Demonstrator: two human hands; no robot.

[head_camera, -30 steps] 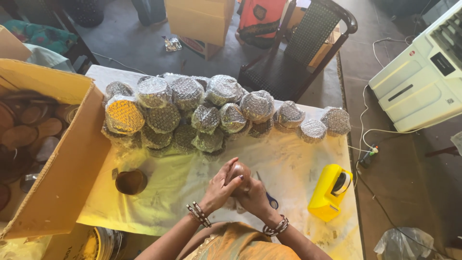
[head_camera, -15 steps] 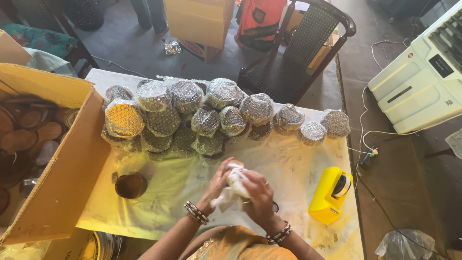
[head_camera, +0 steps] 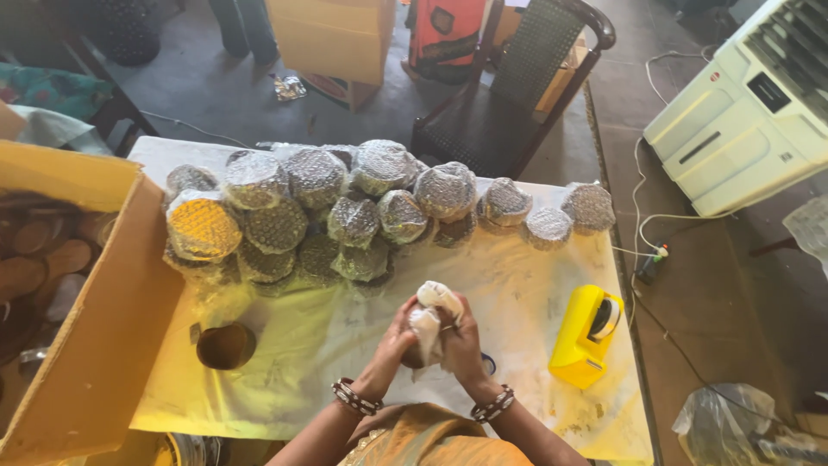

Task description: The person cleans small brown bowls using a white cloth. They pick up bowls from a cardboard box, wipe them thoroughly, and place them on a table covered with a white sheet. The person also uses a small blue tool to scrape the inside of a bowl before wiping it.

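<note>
Both my hands meet over the near middle of the table. My left hand (head_camera: 392, 343) cups a small brown round object from the left, mostly hidden. My right hand (head_camera: 461, 336) presses a crumpled white cloth (head_camera: 431, 312) against that object. Beaded bracelets sit on both wrists. A brown wooden cup (head_camera: 226, 345) stands on the table to the left of my hands. A yellow tape dispenser (head_camera: 586, 336) stands to the right.
Several bubble-wrapped round bundles (head_camera: 362, 207) are piled along the table's far side. An open cardboard box (head_camera: 95, 345) with brown wooden pieces stands at the left. A dark chair (head_camera: 517, 95) and a white appliance (head_camera: 742, 112) lie beyond the yellowish table cover (head_camera: 319, 328).
My hands were clasped together with nothing white showing; a white cloth has since appeared between them, and they have shifted slightly up and right.
</note>
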